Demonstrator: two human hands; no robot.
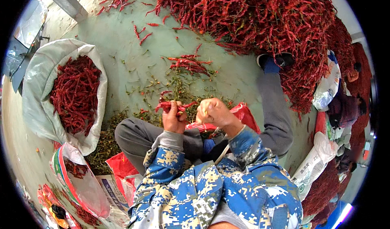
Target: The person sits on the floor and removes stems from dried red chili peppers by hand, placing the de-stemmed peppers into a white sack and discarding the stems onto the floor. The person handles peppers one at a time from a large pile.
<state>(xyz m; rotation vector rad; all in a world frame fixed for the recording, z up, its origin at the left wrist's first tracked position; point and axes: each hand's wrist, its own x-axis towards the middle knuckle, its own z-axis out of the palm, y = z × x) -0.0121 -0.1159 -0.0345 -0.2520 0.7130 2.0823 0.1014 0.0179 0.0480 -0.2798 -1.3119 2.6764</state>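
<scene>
Left hand (175, 119) pinching a small bunch of wrinkled red chili peppers (164, 106) above the lap; right hand (212, 112) curled just beside it.
The right hand is blurred; whether its fingertips close on anything cannot be told. The left fingers hide part of the bunch, and the circular lens rim cuts off the large heap of red chilies (260, 19) at the top. Pale green smooth floor (109, 40) extends between the white woven sack (36, 92), filled with chilies, and the heap. Thin green stems (178, 88) and a small loose chili pile (189, 65) lie ahead of the hands; the bent grey-trousered right leg (271, 103) stands between the right hand and the heap's lower edge.
</scene>
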